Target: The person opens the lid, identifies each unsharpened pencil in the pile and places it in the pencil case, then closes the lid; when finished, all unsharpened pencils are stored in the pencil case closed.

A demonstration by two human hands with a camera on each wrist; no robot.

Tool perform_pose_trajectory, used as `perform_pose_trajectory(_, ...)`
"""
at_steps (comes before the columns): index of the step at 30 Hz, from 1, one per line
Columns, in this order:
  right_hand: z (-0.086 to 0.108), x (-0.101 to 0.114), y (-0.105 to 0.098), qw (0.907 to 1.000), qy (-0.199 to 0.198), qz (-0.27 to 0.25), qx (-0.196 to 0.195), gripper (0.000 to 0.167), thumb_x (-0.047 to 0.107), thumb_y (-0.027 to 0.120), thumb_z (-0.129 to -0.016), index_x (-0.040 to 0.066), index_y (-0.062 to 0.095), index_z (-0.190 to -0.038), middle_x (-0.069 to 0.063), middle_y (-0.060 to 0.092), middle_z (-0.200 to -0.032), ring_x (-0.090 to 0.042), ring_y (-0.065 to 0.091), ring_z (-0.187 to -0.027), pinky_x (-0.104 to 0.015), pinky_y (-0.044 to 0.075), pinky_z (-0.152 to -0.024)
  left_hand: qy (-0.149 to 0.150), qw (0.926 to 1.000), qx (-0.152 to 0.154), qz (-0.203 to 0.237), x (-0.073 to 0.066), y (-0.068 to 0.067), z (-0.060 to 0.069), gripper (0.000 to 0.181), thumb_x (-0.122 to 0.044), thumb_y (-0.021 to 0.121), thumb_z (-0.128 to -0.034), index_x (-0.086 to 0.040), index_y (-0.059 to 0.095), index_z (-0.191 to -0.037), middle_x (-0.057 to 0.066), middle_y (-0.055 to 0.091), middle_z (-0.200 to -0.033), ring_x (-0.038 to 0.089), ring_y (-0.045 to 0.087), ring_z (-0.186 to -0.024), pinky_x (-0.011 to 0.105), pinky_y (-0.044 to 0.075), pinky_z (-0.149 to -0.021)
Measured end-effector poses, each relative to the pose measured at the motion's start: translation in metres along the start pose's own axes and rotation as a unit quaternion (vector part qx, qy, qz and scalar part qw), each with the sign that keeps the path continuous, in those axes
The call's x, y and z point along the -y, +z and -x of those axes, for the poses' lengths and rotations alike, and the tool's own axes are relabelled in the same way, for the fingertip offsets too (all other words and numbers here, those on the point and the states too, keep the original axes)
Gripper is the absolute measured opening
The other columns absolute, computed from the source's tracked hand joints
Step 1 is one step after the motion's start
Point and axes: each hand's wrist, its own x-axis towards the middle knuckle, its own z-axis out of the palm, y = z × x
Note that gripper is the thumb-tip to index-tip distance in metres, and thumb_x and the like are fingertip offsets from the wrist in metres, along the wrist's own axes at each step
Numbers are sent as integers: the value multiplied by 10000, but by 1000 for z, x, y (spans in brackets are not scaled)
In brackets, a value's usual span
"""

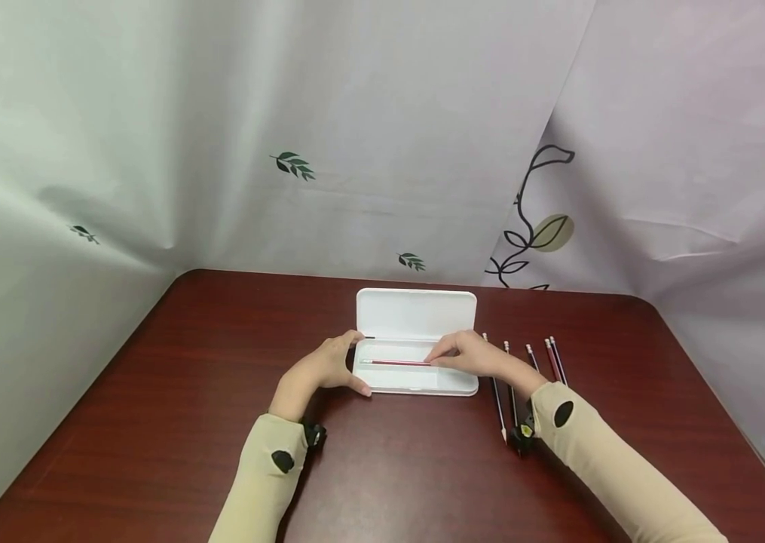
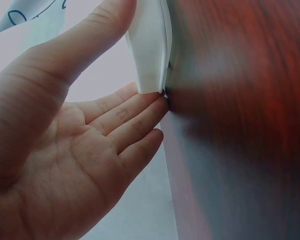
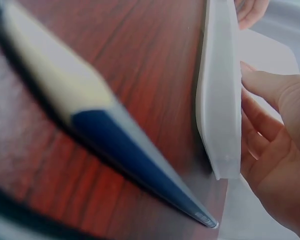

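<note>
Toward the right edge of the counter (image 1: 626,362), loose pencils (image 1: 499,407) are lying beside a white case (image 1: 416,391). Spread wide, the left hand (image 1: 328,362) is touching its left end; the right hand (image 1: 469,353) is pinching a red pencil (image 1: 392,363) inside it. Behind, the open lid (image 1: 416,313) is reaching toward the far edge.

The open white pencil case (image 1: 396,380) lies near the desk's (image 1: 219,362) far edge, lid (image 1: 416,313) on that side; 1 red pencil (image 1: 392,363) runs lengthwise along it, white end leftward.
</note>
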Motion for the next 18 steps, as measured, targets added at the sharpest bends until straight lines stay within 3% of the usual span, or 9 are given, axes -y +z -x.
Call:
perform_pose_trajectory(11, 24, 4, -14, 9972, 582, 171, -439, 144, 203, 648, -880, 129, 737, -966, -4, 704, -951, -90, 589, -762, -255, 483, -658, 7, 10000, -31, -24, 1, -1, -1, 949, -298, 904, -558, -13, 420, -1323, 185, 495, -1333, 292, 470, -1220, 449, 380, -1003)
perform_pose_trajectory(18, 52, 0, -21, 9959, 134, 608, -661, 107, 171, 669, -864, 146, 731, -947, 68, 684, -862, -27, 505, -681, -228, 444, -609, 33, 10000, -1, 25, 1, 1, -1, 953, -293, 903, -564, -13, 413, -1332, 186, 487, -1343, 289, 468, -1224, 446, 381, -1004)
